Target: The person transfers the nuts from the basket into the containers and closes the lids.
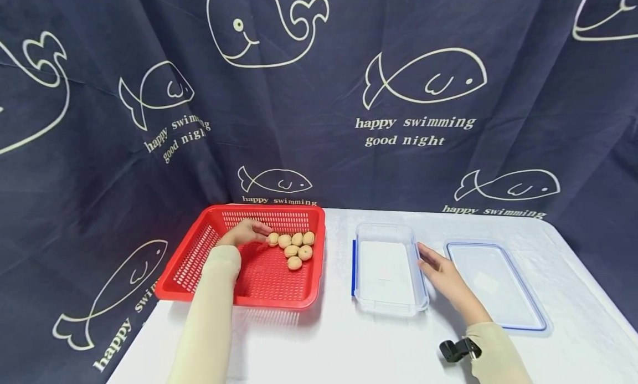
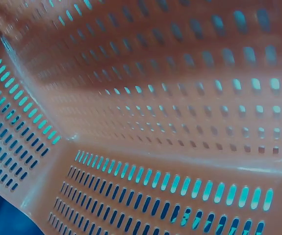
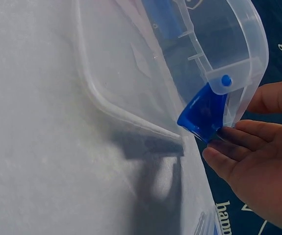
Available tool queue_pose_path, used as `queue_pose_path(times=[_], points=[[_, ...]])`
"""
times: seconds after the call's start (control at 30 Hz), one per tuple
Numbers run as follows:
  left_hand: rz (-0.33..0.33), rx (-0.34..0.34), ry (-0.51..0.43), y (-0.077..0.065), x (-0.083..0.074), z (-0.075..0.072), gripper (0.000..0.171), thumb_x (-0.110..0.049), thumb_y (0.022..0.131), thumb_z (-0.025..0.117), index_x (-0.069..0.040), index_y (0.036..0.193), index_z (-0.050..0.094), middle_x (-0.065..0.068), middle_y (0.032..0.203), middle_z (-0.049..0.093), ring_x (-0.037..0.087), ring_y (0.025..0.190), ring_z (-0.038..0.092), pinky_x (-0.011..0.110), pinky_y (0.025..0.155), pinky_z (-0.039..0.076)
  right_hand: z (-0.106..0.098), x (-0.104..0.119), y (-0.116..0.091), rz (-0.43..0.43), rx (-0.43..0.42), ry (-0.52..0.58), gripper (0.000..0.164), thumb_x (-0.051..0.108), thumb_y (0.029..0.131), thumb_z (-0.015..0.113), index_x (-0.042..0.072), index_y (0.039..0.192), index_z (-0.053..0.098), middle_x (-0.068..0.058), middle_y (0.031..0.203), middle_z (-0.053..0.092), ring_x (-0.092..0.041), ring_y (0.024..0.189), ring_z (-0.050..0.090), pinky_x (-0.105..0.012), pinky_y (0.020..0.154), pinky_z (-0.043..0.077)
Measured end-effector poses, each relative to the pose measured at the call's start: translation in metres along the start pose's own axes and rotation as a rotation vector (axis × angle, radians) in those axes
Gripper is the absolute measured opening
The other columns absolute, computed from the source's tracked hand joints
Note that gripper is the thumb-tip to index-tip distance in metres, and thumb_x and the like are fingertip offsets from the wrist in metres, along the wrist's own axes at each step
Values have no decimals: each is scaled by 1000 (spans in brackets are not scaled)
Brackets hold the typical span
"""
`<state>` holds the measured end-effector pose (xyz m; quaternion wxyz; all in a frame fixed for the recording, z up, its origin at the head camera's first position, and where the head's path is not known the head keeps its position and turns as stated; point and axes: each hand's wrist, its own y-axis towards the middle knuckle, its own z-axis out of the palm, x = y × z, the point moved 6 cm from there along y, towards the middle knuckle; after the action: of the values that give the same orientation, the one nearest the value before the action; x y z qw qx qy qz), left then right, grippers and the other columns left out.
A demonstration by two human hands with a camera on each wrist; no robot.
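A red plastic basket [image 1: 279, 303] with slotted walls stands on the left of the table. Several walnuts [image 1: 305, 252] lie grouped on the right side of its floor. My left hand [image 1: 244, 233] reaches inside, fingers fairly straight, fingertips right at the leftmost walnut [image 1: 272, 239]. In the left wrist view mostly the basket's slotted wall [image 2: 180, 166] shows; the walnuts are out of that view. My right hand [image 1: 442, 274] rests against the right side of a clear plastic box [image 1: 386, 306]. In the right wrist view its extended fingers [image 3: 221, 164] touch near the blue latch [image 3: 204, 112].
A clear lid [image 1: 490, 295] with a blue seal lies flat to the right of the box. Another blue latch [image 1: 354, 267] hangs on the box's left side. White cloth [image 1: 299, 351] covers the table, and a dark printed curtain [image 1: 319, 107] hangs behind.
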<state>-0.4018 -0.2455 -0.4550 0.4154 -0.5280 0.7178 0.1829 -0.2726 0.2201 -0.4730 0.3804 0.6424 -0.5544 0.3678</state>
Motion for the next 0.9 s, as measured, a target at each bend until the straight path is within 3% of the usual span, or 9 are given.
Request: queue_pose_path(times=[0.1,0.37,0.5,0.63,0.9], points=[[-14,5,18,0,-1,2,35,4,82,69,12,116,63,25,111,66,21,95,65,28,80,52,0,0,0,3,2,0,50,12,101,46,-9,144,32,-29,144,37,-42,133,36,-2,92,30],[-45,45,-32,-1,-4,10,32,8,83,68,16,113,62,28,106,66,19,87,67,44,84,54,1,-2,1,1,-2,-7,50,12,101,46,-9,144,32,-29,145,37,-41,133,36,-4,95,31],[-44,37,-4,-2,-6,11,30,7,82,69,15,111,64,26,105,68,19,88,67,44,85,54,1,-2,1,5,2,-16,50,13,102,46,-9,145,31,-29,145,36,-41,133,36,-21,104,35],[-50,29,12,-2,-7,11,28,7,82,70,13,109,65,25,103,69,16,84,65,42,83,54,1,0,0,11,9,-20,51,14,102,46,-9,145,29,-30,145,35,-43,134,35,-40,106,31],[-45,34,22,-1,-6,10,28,6,81,70,12,108,66,23,99,70,10,77,64,44,83,53,1,1,-1,24,13,-18,52,15,103,45,-8,146,28,-29,147,33,-43,135,33,-44,107,29]])
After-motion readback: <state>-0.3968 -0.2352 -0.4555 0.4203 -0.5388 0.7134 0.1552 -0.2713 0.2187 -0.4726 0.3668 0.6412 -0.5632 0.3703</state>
